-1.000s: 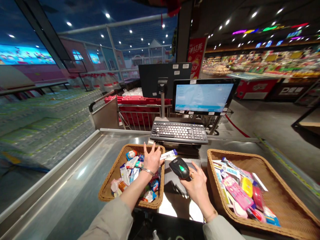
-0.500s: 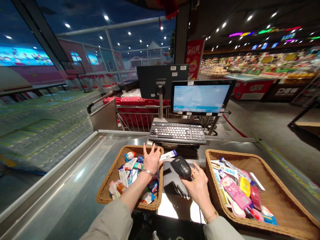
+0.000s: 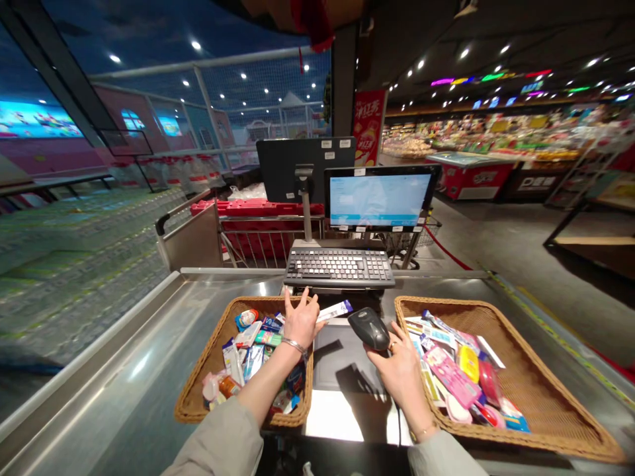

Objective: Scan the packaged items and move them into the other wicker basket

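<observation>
My left hand (image 3: 300, 324) is over the right side of the left wicker basket (image 3: 191, 390), pinching a slim white packet with purple ends (image 3: 335, 310) that points to the right. Its other fingers are spread. In my right hand (image 3: 401, 370) is a black barcode scanner (image 3: 370, 328), its head aimed toward the packet, with a gap between them. Small packaged goods (image 3: 254, 360) fill much of the left basket. The right wicker basket (image 3: 540, 370) has a pink package (image 3: 451, 377), a yellow item (image 3: 468, 363) and several more packets inside.
Between the baskets lies a grey plate (image 3: 327, 363) in the metal counter (image 3: 149, 357). Behind it stand a keyboard (image 3: 340, 266), a lit screen (image 3: 380, 198) and a second monitor seen from behind (image 3: 278, 172). A shopping cart (image 3: 253, 241) is beyond the counter.
The view has shifted, so the baskets and screens appear further left. The scanner has moved slightly right relative to the packet. Both hands keep their holds.
</observation>
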`<state>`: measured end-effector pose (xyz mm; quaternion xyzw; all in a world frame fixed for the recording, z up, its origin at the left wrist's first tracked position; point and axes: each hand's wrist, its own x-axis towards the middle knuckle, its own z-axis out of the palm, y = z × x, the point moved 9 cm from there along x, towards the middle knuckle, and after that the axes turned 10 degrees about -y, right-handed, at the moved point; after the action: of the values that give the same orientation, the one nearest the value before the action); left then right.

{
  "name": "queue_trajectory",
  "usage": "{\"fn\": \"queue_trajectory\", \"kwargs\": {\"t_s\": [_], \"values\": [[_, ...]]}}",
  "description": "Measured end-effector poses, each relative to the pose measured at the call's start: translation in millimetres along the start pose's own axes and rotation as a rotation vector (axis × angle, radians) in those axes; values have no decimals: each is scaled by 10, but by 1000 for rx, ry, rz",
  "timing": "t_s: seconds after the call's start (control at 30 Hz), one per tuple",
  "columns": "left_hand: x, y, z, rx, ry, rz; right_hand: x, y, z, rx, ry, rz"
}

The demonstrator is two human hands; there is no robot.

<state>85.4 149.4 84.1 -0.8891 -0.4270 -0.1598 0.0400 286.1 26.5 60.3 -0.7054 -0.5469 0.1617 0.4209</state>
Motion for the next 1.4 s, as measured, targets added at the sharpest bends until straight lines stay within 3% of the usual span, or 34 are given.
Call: {"fn": "queue_trajectory", "kwargs": {"t_s": [0.2,0.87,1.4], "values": [[140,199,32,-19,-2,48,-12,131,-168,-13,13,43],[507,874,136,-50,9,212,-178,628,-833,2,235,219],[726,1266,317,-98,30,331,-178,984,-1218,-60,279,274]]}}
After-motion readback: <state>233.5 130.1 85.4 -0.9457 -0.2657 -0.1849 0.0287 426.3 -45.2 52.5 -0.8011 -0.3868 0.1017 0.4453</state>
